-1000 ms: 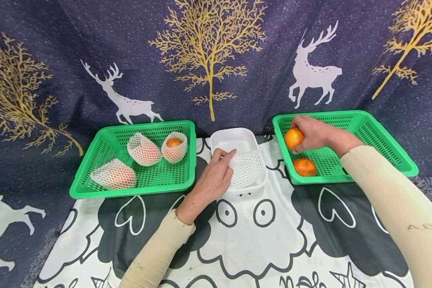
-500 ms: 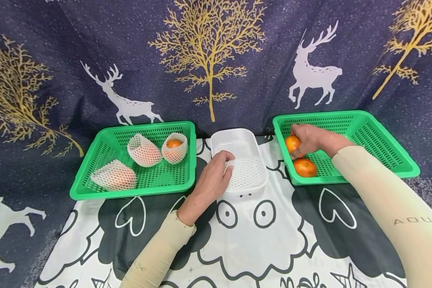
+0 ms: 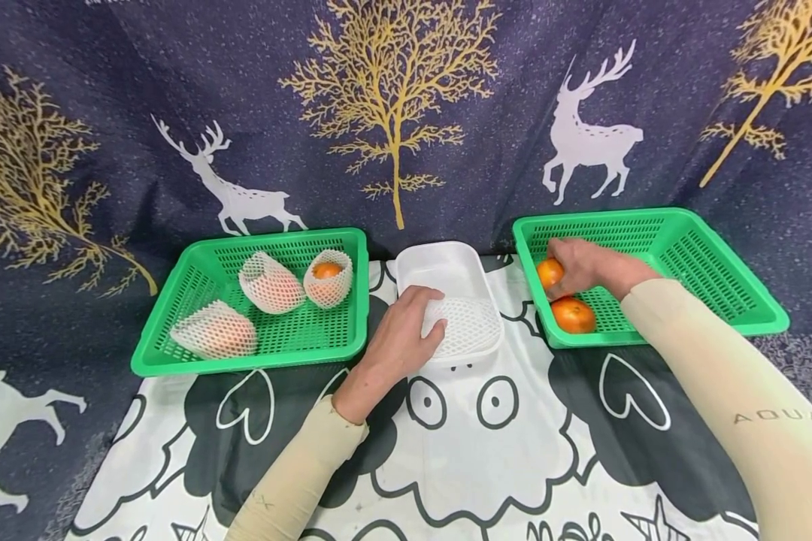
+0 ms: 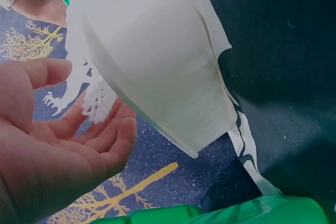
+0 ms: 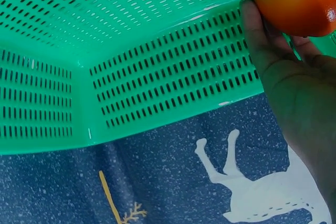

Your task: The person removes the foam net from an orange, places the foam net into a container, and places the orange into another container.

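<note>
In the head view my right hand (image 3: 578, 264) reaches into the right green basket (image 3: 731, 282) and holds an orange (image 3: 549, 272) at its left wall. A second orange (image 3: 574, 315) lies just in front of it. The right wrist view shows my fingers (image 5: 254, 27) against the fruit's side. My left hand (image 3: 402, 327) is at the left edge of a white tray (image 3: 440, 267), thumb and fingers apart. A white foam net sleeve (image 3: 470, 327) lies over the tray's near half. In the left wrist view, the net's end (image 4: 100, 100) hangs between thumb and fingers.
On the left stands another green basket (image 3: 311, 334), holding foam-wrapped fruits: two pale reddish ones (image 3: 219, 334) and a wrapped orange (image 3: 327, 278). A patterned cloth (image 3: 474, 466) covers the table, and a dark curtain (image 3: 446, 188) hangs behind.
My right hand has lowered the orange deeper into the basket, toward the second one. My left thumb has parted from the fingers, and the net now lies flatter over the tray.
</note>
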`<state>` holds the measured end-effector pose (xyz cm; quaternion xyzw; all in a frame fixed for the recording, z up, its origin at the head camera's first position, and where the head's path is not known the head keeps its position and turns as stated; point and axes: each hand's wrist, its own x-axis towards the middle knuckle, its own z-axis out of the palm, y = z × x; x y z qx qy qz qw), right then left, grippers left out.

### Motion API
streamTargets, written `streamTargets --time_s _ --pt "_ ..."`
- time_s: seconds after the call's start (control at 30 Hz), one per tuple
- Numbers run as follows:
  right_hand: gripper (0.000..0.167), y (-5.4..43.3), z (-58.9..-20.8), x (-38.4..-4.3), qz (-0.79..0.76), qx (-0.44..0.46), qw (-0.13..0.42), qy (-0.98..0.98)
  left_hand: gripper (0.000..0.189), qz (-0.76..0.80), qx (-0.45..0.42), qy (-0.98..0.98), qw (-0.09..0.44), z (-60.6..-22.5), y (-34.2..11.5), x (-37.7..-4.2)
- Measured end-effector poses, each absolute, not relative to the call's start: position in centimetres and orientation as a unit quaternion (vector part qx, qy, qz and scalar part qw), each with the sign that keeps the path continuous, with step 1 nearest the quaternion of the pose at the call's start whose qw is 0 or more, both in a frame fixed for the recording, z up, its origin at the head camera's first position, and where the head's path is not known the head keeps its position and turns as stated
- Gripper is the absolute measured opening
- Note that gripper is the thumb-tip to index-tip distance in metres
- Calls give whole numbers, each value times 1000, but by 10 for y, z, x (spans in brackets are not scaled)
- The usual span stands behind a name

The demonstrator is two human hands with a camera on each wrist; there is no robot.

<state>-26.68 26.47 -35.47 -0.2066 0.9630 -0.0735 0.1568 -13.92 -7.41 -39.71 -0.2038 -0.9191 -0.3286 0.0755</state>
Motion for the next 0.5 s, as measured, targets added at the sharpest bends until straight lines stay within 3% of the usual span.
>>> streamTargets --time_s 0.5 --pt "60 269 -365 -267 -66 -219 142 963 48 -306 -214 -924 84 -395 -79 -140"
